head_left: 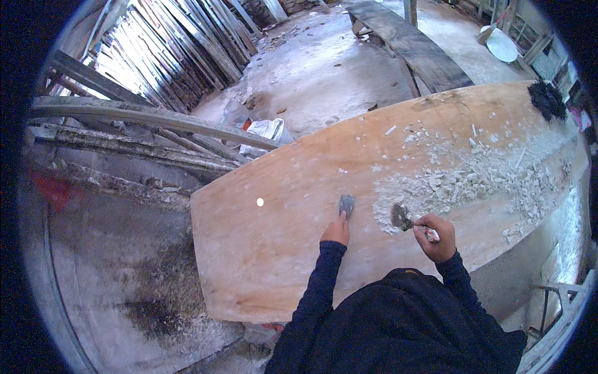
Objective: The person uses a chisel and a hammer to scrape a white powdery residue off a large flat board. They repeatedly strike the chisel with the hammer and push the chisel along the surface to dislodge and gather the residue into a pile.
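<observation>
My right hand (438, 239) is closed round the pale, red-marked handle of a small trowel (400, 217). Its dark blade lies at the near left edge of the white crumbly material (461, 177), with some white bits on it. Left of that, my left hand (336, 232) is closed on a small grey scraper (346, 204), which points away from me over the wooden board (280, 249). Whether the scraper touches the board I cannot tell. Loose chips and powder spread across the board's right half.
A small white round spot (260, 202) shows on the board's left part. Black bristly stuff (547, 100) sits at its far right corner. Long timbers (149, 115) and a white bag (269, 132) lie beyond its left side. Farther back stands a dark bench (414, 43).
</observation>
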Demonstrator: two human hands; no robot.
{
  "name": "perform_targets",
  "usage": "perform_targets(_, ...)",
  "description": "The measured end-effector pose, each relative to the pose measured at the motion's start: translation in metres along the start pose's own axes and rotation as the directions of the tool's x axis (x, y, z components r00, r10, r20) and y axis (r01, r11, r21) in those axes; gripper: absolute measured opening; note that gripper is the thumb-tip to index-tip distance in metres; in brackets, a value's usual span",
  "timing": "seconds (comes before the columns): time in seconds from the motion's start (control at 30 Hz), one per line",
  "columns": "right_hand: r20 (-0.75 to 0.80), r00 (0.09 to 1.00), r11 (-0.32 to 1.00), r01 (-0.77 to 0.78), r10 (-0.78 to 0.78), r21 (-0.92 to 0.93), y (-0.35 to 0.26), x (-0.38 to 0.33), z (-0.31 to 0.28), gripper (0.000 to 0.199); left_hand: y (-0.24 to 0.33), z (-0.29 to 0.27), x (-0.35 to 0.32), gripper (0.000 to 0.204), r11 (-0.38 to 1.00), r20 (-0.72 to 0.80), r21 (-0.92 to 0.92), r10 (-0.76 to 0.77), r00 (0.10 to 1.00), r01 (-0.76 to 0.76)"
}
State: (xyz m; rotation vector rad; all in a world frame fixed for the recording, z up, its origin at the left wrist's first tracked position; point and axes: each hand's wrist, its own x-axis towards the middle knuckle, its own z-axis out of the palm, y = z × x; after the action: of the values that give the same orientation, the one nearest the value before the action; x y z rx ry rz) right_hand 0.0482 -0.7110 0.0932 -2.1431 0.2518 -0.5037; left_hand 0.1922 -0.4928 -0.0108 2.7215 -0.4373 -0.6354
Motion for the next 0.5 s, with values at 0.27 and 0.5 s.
perform_targets(0.27,-0.01,0.998,0.997,-0.066,0.066,-0.044,0.008,-0.003,-0.006,0.01,-0.007,0.026,-0.028,0.04,1.0,-0.053,0.014,0.002,0.999,-0.001)
perform_targets(0.5,0.013,1.0,1.0,0.018,-0.017,-0.017,-0.005,-0.003,-0.003,0.01,-0.001,0.023,-0.012,0.04,1.0,-0.04,0.001,0.008,0.999,-0.008)
